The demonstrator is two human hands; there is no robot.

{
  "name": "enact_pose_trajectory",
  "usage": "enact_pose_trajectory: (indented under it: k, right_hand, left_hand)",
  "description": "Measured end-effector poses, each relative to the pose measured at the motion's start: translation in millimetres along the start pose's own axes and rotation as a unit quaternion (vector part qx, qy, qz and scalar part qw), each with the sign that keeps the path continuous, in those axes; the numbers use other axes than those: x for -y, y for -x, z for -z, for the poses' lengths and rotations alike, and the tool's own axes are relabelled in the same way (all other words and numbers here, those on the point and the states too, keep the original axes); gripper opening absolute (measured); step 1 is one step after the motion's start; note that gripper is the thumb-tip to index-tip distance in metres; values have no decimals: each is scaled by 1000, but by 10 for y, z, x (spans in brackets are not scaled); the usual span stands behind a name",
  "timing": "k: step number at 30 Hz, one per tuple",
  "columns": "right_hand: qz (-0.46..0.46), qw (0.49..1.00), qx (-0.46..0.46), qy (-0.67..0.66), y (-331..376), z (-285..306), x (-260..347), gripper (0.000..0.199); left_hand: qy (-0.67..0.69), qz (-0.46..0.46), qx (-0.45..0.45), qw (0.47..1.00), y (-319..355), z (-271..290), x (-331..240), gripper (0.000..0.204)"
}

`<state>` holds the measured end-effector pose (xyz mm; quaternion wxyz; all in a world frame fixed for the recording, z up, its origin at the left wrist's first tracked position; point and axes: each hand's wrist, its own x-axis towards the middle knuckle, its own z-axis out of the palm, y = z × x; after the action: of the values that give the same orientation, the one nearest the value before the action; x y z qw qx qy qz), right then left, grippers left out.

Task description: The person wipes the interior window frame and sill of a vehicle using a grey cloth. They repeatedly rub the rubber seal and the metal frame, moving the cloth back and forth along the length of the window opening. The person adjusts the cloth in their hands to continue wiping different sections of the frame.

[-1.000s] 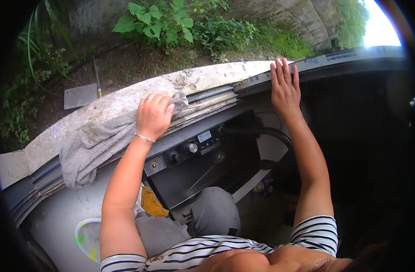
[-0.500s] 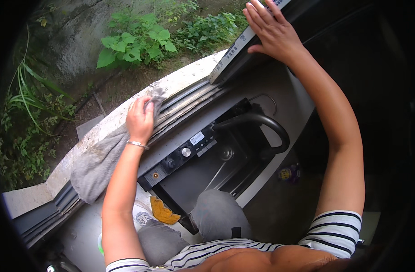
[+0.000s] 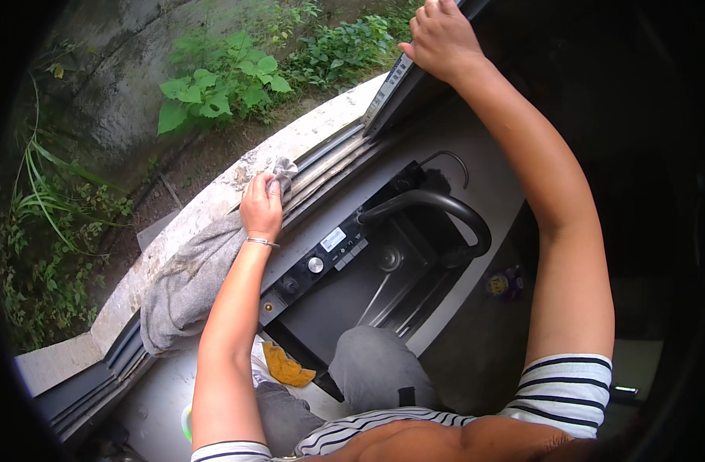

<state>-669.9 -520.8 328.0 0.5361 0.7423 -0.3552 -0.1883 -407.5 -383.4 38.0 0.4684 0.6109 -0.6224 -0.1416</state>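
My left hand [image 3: 261, 208] is closed on a bunched end of a grey cloth [image 3: 191, 285], pressed down at the window track [image 3: 333, 154]. The rest of the cloth trails to the left over the sill and track, partly behind my forearm. At the upper right my right hand [image 3: 443, 40] grips the edge of a window sash [image 3: 387, 94], its fingers curled over the frame. Printed labels run along that frame. The fingertips lie at the picture's upper edge.
A black sink [image 3: 322, 312] with a dark curved faucet [image 3: 437, 199] and a knobbed panel [image 3: 314, 265] lies below the track. My knees are beside it. A yellow cloth [image 3: 287, 366] lies near my left knee. Beyond the pale stone ledge [image 3: 322, 115] grow leafy plants [image 3: 225, 85].
My left hand has slid a little to the right along the track with the cloth. My right hand, earlier laid flat with fingers stretched along the sash, now has its fingers curled over it.
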Motion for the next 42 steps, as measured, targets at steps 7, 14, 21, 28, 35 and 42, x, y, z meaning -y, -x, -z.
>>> enact_pose_trajectory:
  k: [7,14,21,28,35,42]
  right_hand:
    - [-17,998,-30,-50,-10,-163,44,33]
    - [-20,993,-94,-64,-80,-203,78,34]
    - [-44,994,-79,-66,-43,-260,91,34]
    - [-42,994,-88,-43,-75,-235,125,35]
    - [-50,996,-60,-53,-38,-249,133,37]
    - [-43,995,-53,-66,-85,-320,97,35]
  left_hand:
    - [27,-129,-59,990,-587,-324,-820,13]
    - [-135,-88,156,975,-838,-1548,-908,18]
    - [-196,-234,221,926,-803,-1499,-789,13]
    - [-280,-295,227,885,-650,-1339,-520,15]
    - [-316,-284,279,861,-375,-457,-268,14]
    - [-264,-263,188,909,-455,62,-621,19]
